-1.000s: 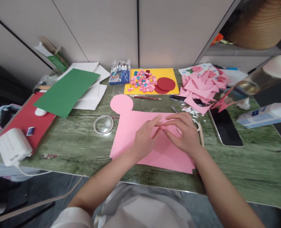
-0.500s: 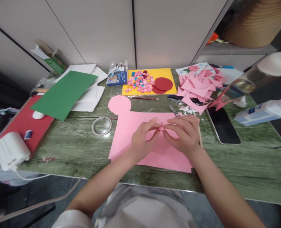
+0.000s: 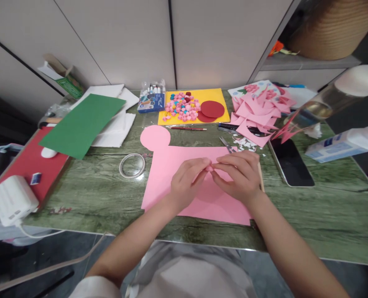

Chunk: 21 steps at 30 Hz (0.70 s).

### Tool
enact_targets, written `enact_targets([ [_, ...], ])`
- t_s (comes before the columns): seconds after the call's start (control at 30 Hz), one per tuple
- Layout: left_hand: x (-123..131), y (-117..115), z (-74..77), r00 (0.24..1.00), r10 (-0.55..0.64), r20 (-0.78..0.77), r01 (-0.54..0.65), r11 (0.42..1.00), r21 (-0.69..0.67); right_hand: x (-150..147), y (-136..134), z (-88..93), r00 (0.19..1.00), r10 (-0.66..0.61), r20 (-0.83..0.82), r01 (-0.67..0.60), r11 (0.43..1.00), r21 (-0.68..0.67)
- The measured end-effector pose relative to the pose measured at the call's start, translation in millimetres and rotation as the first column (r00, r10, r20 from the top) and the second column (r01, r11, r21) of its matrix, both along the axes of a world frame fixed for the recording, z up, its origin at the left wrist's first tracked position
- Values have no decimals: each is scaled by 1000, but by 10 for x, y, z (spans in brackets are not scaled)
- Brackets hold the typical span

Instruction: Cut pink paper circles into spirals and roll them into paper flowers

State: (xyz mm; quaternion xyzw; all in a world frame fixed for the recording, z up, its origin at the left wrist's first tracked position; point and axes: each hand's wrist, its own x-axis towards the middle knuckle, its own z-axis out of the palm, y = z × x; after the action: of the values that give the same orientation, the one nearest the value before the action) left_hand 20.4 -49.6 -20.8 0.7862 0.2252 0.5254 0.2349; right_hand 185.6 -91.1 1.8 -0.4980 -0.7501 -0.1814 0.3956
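Between the fingertips of both hands is a small pink piece (image 3: 209, 168), mostly covered, looking like paper or soft clay. My left hand (image 3: 187, 182) pinches it from the left, and my right hand (image 3: 238, 176) pinches it from the right. Both hands are held over a large pink paper sheet (image 3: 168, 174) lying on the green table. Touching the sheet's upper left corner is a pink paper circle (image 3: 155, 138). Scissors (image 3: 226, 144) lie just past the sheet's top right edge, partly hidden by the right hand.
Left of the sheet lies a roll of tape (image 3: 132, 166). Small coloured balls (image 3: 184, 106) and red circles (image 3: 212, 109) rest on a yellow sheet (image 3: 171, 120) behind. Pink paper scraps (image 3: 255, 111), a phone (image 3: 291, 162) and a bottle (image 3: 342, 142) stand right. Green paper (image 3: 84, 122) lies left.
The left fingers have closed slightly further over the small pink piece, their tips now nearer together. The view has shifted a little; the other things stay in place.
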Motion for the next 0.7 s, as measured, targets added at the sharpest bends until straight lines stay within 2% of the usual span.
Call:
enact_targets([
  [0.1, -3, 8, 29, 998, 65, -7, -65, 997, 52, -9, 3, 20, 1000, -25, 7, 25, 999, -29],
  [0.17, -2, 13, 45, 995, 102, -17, -101, 994, 32, -15, 6, 27, 999, -42, 6, 42, 999, -31],
  [0.3, 6, 25, 54, 1000, 26, 7, -25, 993, -117, -25, 15, 32, 1000, -27, -11, 28, 999, 47],
  [0.4, 13, 28, 49, 999, -21, 34, 26, 988, -154, -26, 16, 36, 1000, -27, 0, 27, 998, 54],
  [0.53, 21, 13, 70, 998, -38, 51, 49, 971, -236, -16, 7, 45, 999, -28, 19, 27, 998, 59],
  [0.7, 32, 2, 139, 996, -36, 78, 63, 920, -387, 2, -6, 37, 1000, -16, 14, 15, 998, 54],
])
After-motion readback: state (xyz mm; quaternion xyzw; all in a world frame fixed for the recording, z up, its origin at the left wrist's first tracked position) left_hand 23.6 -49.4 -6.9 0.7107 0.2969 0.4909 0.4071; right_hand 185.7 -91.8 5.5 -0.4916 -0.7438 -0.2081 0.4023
